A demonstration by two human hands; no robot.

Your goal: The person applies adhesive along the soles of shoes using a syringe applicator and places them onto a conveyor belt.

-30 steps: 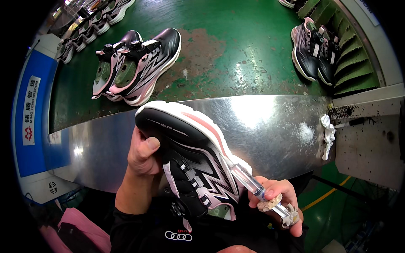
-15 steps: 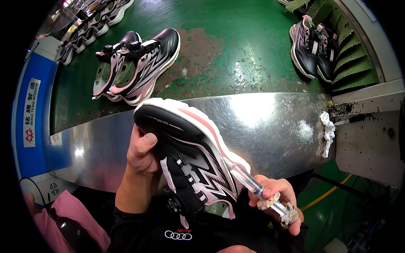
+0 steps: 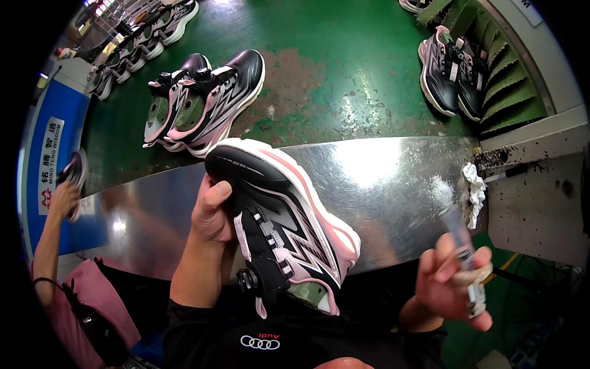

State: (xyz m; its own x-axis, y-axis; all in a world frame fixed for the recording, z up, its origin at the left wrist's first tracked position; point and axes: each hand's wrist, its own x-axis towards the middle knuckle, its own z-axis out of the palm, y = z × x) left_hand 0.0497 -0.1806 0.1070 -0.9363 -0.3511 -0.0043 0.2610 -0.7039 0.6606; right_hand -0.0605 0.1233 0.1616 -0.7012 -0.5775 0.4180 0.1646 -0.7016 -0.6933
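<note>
My left hand (image 3: 215,212) grips a black, grey and pink sneaker (image 3: 307,215) by its toe end, with the thumb on the upper. The shoe is tilted, toe up and away from me, its white and pink sole edge turned to the right. On its upper sits a black dial (image 3: 247,280), and a green shoe last (image 3: 309,294) shows in the opening. Off to the right, apart from the shoe, my right hand (image 3: 452,283) holds a clear syringe (image 3: 456,227) with its tip up. Pale crusted material clings round its rear end; motion blurs both.
A steel ledge (image 3: 393,215) borders the green belt (image 3: 350,67). Similar sneakers stand in pairs at left (image 3: 230,92) and right (image 3: 439,74), beside green flaps (image 3: 513,80). Crumpled white tissue (image 3: 475,197) lies right. At far left, a co-worker's hand (image 3: 63,200) holds a shoe (image 3: 76,175).
My right hand has drawn the syringe away from the shoe's heel sole edge, to the right. The held sneaker has shifted slightly right. A co-worker's hand with a shoe has appeared at the left.
</note>
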